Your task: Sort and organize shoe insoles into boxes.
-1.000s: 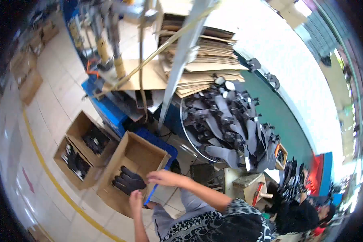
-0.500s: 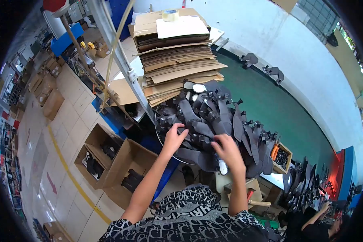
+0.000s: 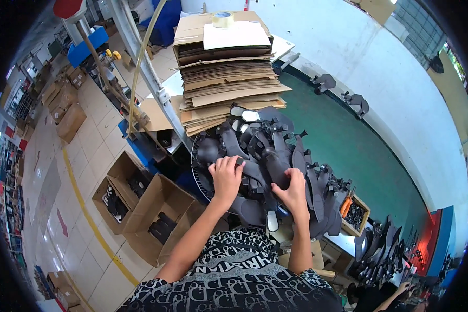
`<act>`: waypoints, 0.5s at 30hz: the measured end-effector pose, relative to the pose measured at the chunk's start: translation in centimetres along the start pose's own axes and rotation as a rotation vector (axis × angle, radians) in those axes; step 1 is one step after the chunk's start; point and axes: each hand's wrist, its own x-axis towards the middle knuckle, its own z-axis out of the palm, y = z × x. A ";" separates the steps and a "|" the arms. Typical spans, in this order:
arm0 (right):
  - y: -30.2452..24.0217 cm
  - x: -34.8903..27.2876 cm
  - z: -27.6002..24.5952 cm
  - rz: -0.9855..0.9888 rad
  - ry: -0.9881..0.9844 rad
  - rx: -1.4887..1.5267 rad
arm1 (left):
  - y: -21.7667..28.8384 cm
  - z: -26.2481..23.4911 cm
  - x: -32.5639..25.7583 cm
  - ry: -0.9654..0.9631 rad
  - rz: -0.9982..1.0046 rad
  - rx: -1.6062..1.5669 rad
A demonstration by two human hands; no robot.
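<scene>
Gripping dark moulded parts (image 3: 275,156) on the heap.
My left hand (image 3: 226,176) and right hand (image 3: 293,190), moved up from the cardboard box (image 3: 164,208), each apparently pinch one part.

Heap of dark grey moulded parts (image 3: 275,156)

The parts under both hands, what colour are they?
Dark grey to black, seen in the head view: the piled parts under the left hand and right hand.

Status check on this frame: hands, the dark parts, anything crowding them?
Left hand and right hand both gripping pieces in the dark parts pile. Flattened cardboard stack close behind the pile. Open boxes on floor at left.
</scene>
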 end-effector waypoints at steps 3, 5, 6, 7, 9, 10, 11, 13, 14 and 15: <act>2.4 -0.1 -0.9 0.207 0.052 0.464 | -0.2 -0.8 1.7 0.179 0.053 -0.085; -0.1 0.2 -2.9 0.176 0.085 0.844 | -1.7 -1.8 3.3 0.284 0.027 -0.119; 0.1 0.1 -3.6 0.164 0.066 0.939 | -1.4 -2.8 4.4 0.343 0.035 -0.159; -0.1 0.2 -4.3 0.150 0.041 1.037 | -0.8 -4.2 5.6 0.405 0.040 -0.195; -3.3 0.4 -4.7 0.129 -0.054 1.045 | -1.1 -6.1 7.2 0.463 0.099 -0.218; -3.8 1.0 -3.4 -0.024 -0.031 0.847 | -0.5 -7.1 7.8 0.434 0.123 -0.270; -4.4 1.8 -1.9 -0.175 -0.010 0.649 | 0.3 -8.2 8.1 0.408 0.144 -0.319; -13.8 4.0 -2.3 -0.604 0.079 0.021 | -0.3 -11.2 7.5 0.231 0.057 -0.514; -15.5 4.5 -0.4 -0.589 0.005 0.140 | -0.3 -13.3 6.7 0.253 0.082 -0.602; -16.8 4.9 1.9 -0.588 -0.086 0.299 | -3.5 -13.6 5.7 0.256 0.078 -0.706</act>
